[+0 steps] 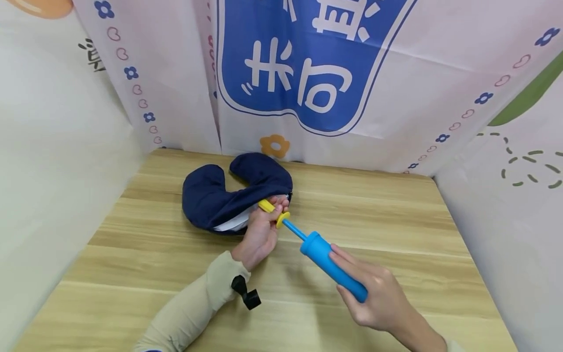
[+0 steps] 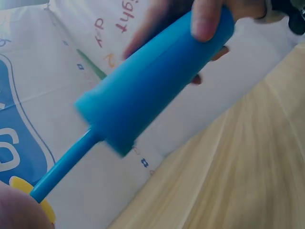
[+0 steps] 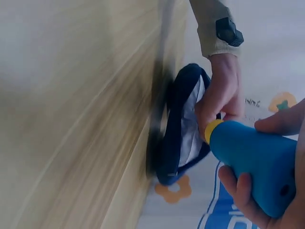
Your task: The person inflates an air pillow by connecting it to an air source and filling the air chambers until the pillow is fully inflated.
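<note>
A blue hand pump [image 1: 327, 261] slants over the table, its thin blue rod [image 1: 294, 230] running out of the barrel to a yellow collar [image 1: 282, 219] and yellow nozzle [image 1: 266, 206]. My right hand [image 1: 381, 293] grips the barrel, with fingers on both sides of it in the right wrist view. Around the nozzle end, the fingers of my left hand [image 1: 260, 237] hold on beside the collar. That nozzle points into the opening of a navy U-shaped neck pillow [image 1: 202, 195]. Pale inner material [image 1: 235, 222] shows through the opening; the nozzle's tip is hidden.
Beneath everything is a wood-grain table [image 1: 374, 210]. A printed cloth [image 1: 409, 102] rises behind it, with pale walls at left and right. A black wrist camera [image 1: 247, 293] sits on my left sleeve [image 1: 184, 313].
</note>
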The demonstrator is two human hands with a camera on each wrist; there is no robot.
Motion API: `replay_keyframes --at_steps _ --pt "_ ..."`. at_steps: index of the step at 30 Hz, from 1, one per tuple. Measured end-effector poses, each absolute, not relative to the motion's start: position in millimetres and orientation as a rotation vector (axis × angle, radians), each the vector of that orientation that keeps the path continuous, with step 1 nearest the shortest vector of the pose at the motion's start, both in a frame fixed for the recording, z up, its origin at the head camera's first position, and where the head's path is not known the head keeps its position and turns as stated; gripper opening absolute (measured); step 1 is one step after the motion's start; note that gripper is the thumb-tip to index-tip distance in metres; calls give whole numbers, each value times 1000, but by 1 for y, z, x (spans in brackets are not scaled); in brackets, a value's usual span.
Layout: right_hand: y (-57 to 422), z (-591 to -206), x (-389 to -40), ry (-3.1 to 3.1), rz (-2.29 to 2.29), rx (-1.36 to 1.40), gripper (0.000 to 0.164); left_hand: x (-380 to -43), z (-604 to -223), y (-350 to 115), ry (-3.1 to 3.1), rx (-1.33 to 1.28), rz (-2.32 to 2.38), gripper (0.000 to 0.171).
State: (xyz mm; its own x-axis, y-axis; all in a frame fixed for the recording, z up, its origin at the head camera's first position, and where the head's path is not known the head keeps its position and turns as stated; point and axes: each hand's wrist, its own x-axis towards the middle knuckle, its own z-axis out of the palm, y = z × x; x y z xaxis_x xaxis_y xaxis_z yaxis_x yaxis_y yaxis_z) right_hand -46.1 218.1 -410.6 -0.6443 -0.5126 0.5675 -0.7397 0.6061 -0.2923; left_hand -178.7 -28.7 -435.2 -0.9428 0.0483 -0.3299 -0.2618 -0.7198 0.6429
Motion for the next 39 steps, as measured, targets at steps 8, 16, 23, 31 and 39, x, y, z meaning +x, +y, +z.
replay_keyframes --at_steps 8,16,23,31,39 --pt "175 -422 -85 -2357 683 1065 65 -168 -442 -36 1183 -366 2699 19" --pt "206 -418 -74 -2442 667 1065 62 -187 -439 -35 1076 -403 2718 18" --pt "248 -396 -45 -2450 710 1099 49 -193 -432 -39 1064 -449 2719 20" --pt "238 -393 -37 -2345 689 1072 48 -187 -433 -35 1135 -490 2728 17" --pt "185 -408 -68 -2341 665 1051 64 -171 -440 -37 1204 -418 2693 13"
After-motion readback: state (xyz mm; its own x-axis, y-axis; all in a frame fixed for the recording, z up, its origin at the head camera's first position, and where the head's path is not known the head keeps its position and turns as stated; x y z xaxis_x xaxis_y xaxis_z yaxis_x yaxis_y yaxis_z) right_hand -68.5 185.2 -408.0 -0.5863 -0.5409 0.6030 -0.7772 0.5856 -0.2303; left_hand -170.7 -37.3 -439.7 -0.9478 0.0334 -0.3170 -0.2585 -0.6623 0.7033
